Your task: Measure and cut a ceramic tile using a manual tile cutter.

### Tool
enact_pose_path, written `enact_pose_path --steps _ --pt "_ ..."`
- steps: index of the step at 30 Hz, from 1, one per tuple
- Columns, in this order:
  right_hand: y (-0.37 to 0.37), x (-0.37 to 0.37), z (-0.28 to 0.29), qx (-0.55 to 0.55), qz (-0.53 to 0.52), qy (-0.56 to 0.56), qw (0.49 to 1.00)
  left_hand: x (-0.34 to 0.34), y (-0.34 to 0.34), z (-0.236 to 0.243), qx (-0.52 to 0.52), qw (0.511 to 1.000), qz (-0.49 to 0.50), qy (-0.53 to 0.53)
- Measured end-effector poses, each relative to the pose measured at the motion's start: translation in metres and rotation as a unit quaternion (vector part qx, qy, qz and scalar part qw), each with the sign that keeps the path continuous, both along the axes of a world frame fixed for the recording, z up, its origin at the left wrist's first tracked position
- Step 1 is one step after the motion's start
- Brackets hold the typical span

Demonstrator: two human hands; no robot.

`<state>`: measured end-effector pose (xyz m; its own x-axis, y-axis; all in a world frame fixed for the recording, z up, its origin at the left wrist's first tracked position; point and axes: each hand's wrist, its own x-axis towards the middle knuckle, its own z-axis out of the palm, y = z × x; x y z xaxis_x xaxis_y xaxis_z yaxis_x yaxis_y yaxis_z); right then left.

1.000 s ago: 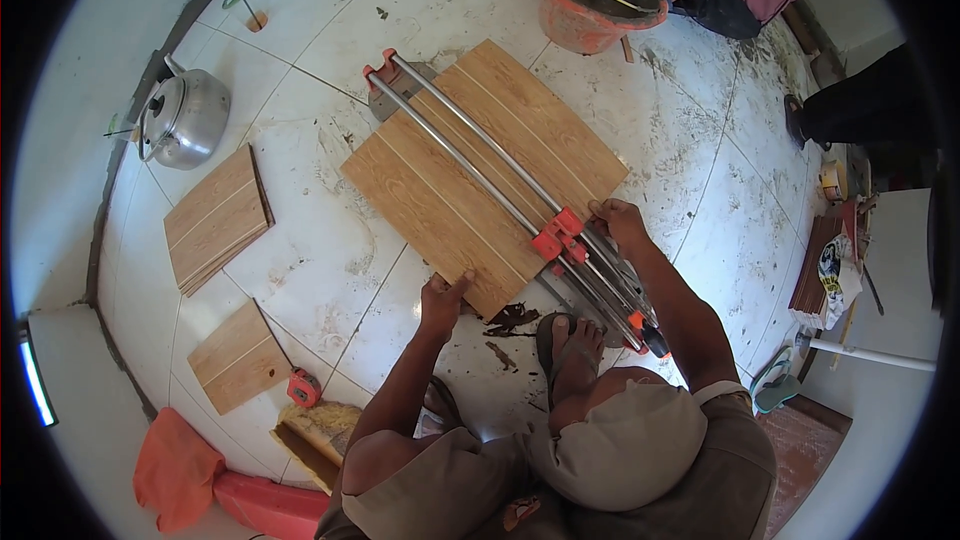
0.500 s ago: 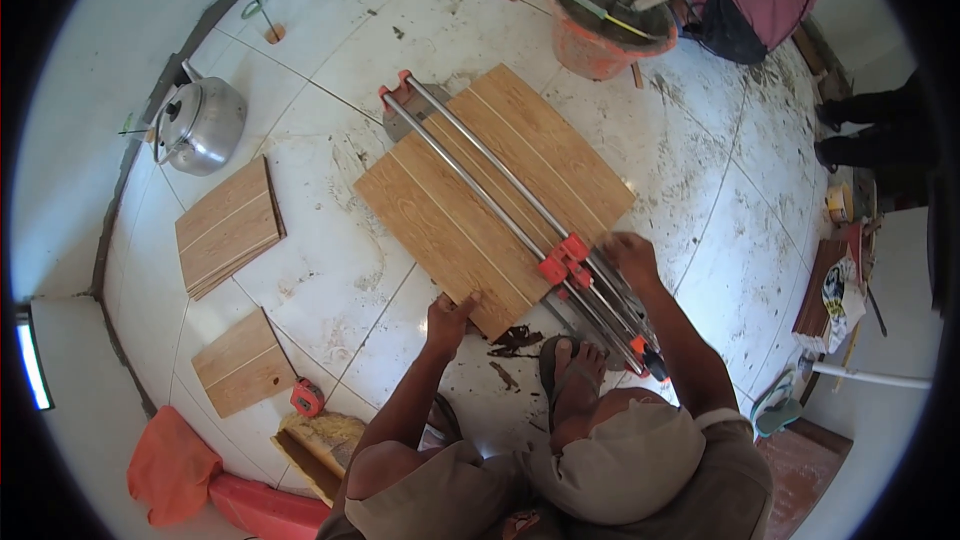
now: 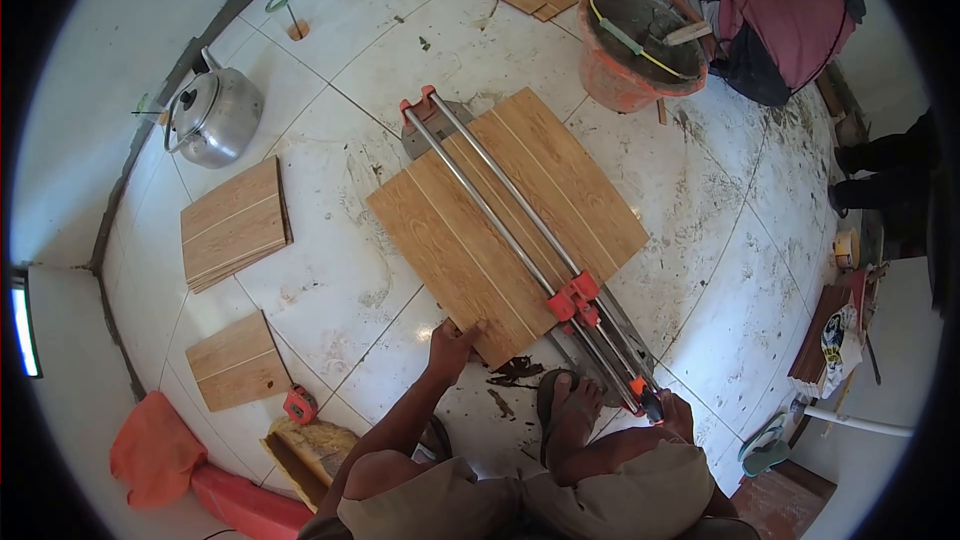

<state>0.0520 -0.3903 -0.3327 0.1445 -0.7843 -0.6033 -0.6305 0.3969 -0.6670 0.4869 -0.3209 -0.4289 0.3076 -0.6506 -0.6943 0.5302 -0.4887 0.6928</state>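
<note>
A square wood-patterned tile (image 3: 430, 230) lies on the floor under the two steel rails of a tile cutter (image 3: 490, 195). The cutter's red carriage (image 3: 574, 298) sits over the tile's near edge. My left hand (image 3: 455, 348) grips the tile near its closest corner, thumb on top. Beside the black-tipped handle (image 3: 652, 406) at the cutter's near end is my right hand (image 3: 678, 416), its fingers curled against the handle; my knee is close below and the grip is partly hidden.
Left are stacked tiles (image 3: 235, 225), a cut tile (image 3: 237, 362), a red tape measure (image 3: 300, 403) and a kettle (image 3: 215, 115). Ahead, a bucket of mortar (image 3: 640, 80) stands near a crouching person (image 3: 785, 0). My sandalled foot (image 3: 568, 405) is beside the cutter.
My right hand has moved from the tile's right corner down to the handle end of the cutter. My left hand stays on the tile. The view has shifted slightly.
</note>
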Motion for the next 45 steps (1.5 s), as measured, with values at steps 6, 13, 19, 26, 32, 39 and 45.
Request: enact_pose_path --steps 6,13,19,26,32,39,45 --pt "-0.008 0.011 0.002 -0.071 0.072 0.344 0.934 -0.005 -0.005 0.003 0.014 1.0 -0.018 -0.003" --pt "0.001 0.055 0.013 -0.199 0.091 0.167 0.961 -0.003 -0.005 -0.004 0.024 1.0 -0.001 -0.004" --pt "-0.002 0.037 0.022 -0.218 0.183 0.171 0.943 -0.008 -0.008 0.003 0.017 1.0 0.003 -0.003" --pt "-0.003 0.034 0.003 -0.214 0.173 0.105 0.956 -0.006 -0.004 -0.008 0.001 1.0 0.007 -0.028" --pt "-0.008 0.043 0.006 -0.198 0.182 0.105 0.957 -0.006 -0.007 0.002 0.022 1.0 0.007 -0.021" --pt "-0.01 0.048 0.007 -0.176 0.178 0.124 0.96 -0.004 -0.003 -0.007 0.011 1.0 -0.002 -0.009" --pt "-0.017 0.048 0.015 -0.162 0.182 0.148 0.958 -0.007 -0.013 -0.007 -0.01 1.0 -0.003 -0.028"
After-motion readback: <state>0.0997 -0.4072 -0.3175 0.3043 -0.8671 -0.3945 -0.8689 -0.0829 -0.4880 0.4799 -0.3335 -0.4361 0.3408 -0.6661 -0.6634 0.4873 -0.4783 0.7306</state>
